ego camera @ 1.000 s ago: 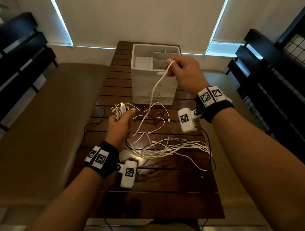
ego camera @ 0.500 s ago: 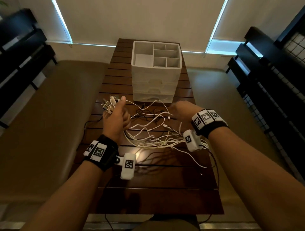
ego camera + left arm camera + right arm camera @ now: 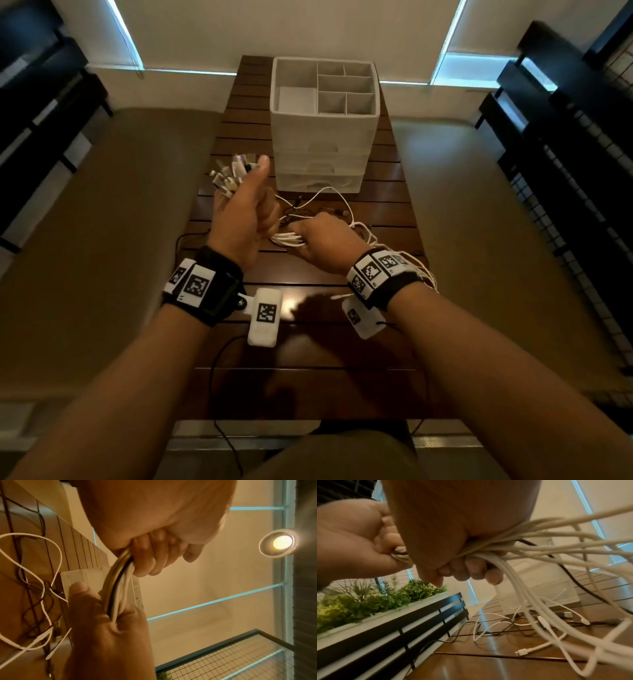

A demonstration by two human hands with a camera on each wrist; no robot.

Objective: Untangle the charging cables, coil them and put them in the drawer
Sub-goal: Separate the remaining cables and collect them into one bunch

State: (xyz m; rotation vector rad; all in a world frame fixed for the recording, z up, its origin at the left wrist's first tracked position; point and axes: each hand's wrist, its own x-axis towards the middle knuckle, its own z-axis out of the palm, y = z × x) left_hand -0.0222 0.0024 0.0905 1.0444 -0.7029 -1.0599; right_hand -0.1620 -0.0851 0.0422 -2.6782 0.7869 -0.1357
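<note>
Cables (image 3: 287, 238), mostly white with at least one black strand, run as one bundle between both fists above the wooden table (image 3: 342, 349); too tangled to count. Left hand (image 3: 245, 214) stands upright, thumb raised, fingers curled round the bundle, a cluster of plugs (image 3: 230, 173) fanning out on top. Right hand (image 3: 323, 241), knuckles up just beside it, fingers wrapped tight round the strands. Loose loops trail onto the table before one white drawer unit (image 3: 323, 137), three drawers closed.
</note>
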